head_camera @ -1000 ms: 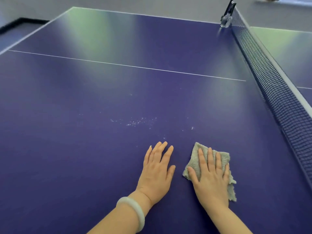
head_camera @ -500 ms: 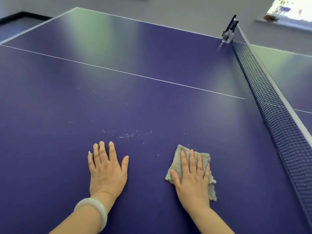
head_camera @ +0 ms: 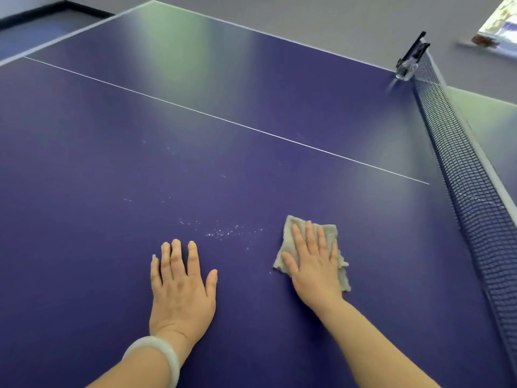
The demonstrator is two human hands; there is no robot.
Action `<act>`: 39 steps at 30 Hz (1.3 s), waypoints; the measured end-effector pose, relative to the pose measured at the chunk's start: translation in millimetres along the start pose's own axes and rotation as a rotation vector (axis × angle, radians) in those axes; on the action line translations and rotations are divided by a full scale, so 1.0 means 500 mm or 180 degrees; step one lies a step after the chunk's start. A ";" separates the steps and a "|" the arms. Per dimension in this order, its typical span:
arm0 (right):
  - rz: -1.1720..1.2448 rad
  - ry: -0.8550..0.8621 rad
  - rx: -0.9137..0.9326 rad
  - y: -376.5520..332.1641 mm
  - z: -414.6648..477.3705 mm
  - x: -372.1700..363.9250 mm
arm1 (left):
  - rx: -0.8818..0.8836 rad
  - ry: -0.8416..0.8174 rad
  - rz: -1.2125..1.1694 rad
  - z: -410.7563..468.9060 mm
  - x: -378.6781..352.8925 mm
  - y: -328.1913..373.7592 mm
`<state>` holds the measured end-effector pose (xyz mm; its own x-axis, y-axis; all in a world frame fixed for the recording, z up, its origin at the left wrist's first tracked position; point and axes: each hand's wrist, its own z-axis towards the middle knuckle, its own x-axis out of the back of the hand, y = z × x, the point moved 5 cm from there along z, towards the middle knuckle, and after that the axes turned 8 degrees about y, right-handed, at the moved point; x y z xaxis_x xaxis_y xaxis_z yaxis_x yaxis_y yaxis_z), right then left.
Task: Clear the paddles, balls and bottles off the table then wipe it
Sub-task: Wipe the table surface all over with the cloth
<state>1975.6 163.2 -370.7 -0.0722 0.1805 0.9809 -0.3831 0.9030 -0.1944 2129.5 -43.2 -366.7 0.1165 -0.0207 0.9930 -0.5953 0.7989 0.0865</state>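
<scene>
Table [head_camera: 251,107] in deep blue, crossed by a thin white line [head_camera: 223,119], fills most of the head view, its far corner catching a pale green sheen. A person leans over the near part of it with both bare forearms reaching in from the bottom edge.

Left hand [head_camera: 181,289] lies flat on the bare surface, palm down, fingers straight and close together with the thumb spread to the side, gripping nothing. A pale, milky bangle [head_camera: 156,357] circles that wrist.

Right hand [head_camera: 313,267] presses palm down on a small grey cloth [head_camera: 330,232], fingers straight and slightly fanned across it. Rumpled and fraying, the cloth lies flat on the table, with corners showing beyond the fingertips and a ragged edge sticking out on the net side of the hand.

Between the two hands, and just ahead of them, a scatter of small white specks [head_camera: 223,232] dots the blue top; fainter specks trail away toward the white line.

A dark net [head_camera: 461,175] runs along the right of the view, held at the far edge by a black clamp [head_camera: 411,57]. Beyond the table lies grey floor [head_camera: 335,21].
</scene>
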 end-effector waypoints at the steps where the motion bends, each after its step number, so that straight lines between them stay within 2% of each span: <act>1: 0.0043 -0.0073 0.0465 -0.026 -0.029 -0.010 | 0.0005 0.0002 -0.0004 0.001 0.001 -0.001; 2: 0.0085 -0.0128 0.0747 -0.029 -0.050 -0.014 | 0.0003 -0.0003 -0.0010 0.001 0.001 0.000; 4: -0.0070 -0.0104 0.0683 0.031 -0.037 -0.002 | -0.0001 -0.0028 -0.0016 0.002 0.003 0.000; 6: -0.0390 0.0028 -0.0120 0.128 0.009 0.021 | 0.0011 -0.0086 0.0009 0.001 0.003 -0.001; 9: -0.0129 0.0068 -0.1499 0.209 0.080 0.052 | 0.0007 -0.0101 0.0056 0.001 0.002 -0.001; 11: -0.0055 0.0083 -0.1777 0.177 0.120 0.047 | 0.0024 -0.0102 0.0073 0.003 0.002 -0.002; 13: -0.0125 -0.0015 -0.1178 0.091 0.150 0.026 | 0.0064 -0.0098 0.0053 0.004 0.003 -0.002; 16: 0.0019 -0.0241 0.0514 -0.031 0.134 -0.008 | 0.0091 -0.0121 0.0042 0.005 0.003 -0.002; 17: 0.0069 -0.0307 0.0776 -0.029 0.131 -0.009 | 0.0098 -0.0128 0.0060 0.006 0.003 -0.002; 18: 0.0118 -0.0334 0.0759 -0.003 0.138 -0.005 | 0.0103 -0.0137 0.0080 0.004 0.002 -0.003; 23: -0.0096 -0.0060 -0.1006 0.218 0.240 0.043 | 0.0090 -0.0155 0.0084 0.006 -0.001 -0.003; 28: 0.0011 -0.0144 -0.1647 0.219 0.386 0.046 | 0.0083 -0.0091 0.0094 0.007 0.001 -0.003; 30: 0.0023 -0.0193 -0.1563 0.168 0.446 0.033 | 0.0086 -0.0069 0.0092 0.008 0.001 -0.002; 33: 0.0084 -0.0301 -0.1064 0.036 0.503 0.006 | 0.0106 -0.0079 0.0094 0.009 0.002 0.000; 36: 0.0085 -0.0380 -0.0201 -0.132 0.482 -0.026 | 0.0076 -0.0071 0.0141 0.010 0.003 0.001; 39: 0.0046 -0.0439 0.0845 -0.279 0.388 -0.056 | 0.0091 -0.0065 0.0177 0.009 0.008 0.004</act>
<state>1852.6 -43.4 -370.4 -0.1969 0.1216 0.9729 -0.6073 0.7639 -0.2183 2125.4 -44.4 -362.1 0.0666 0.0110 0.9977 -0.6229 0.7816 0.0330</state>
